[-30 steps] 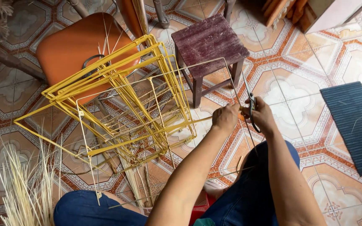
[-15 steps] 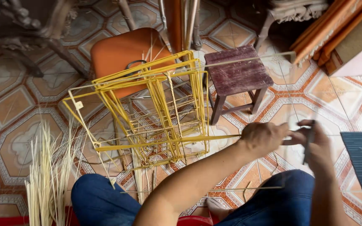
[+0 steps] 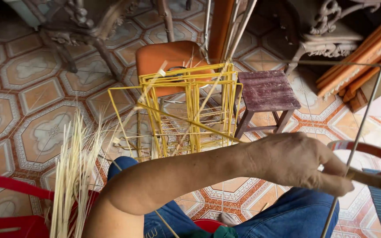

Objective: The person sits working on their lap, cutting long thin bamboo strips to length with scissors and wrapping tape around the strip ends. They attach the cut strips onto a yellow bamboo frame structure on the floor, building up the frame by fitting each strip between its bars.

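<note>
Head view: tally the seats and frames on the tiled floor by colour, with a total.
Orange plastic chair: 1
Purple wooden stool: 1
Yellow stick frame: 1
Red plastic chair: 1
Total: 4

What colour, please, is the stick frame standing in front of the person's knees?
Yellow; the stick frame shows clearest in the head view.

Patterned tile floor (image 3: 31,88) under orange chair (image 3: 173,57), wooden stool (image 3: 267,90), yellow frame (image 3: 190,105).
</note>
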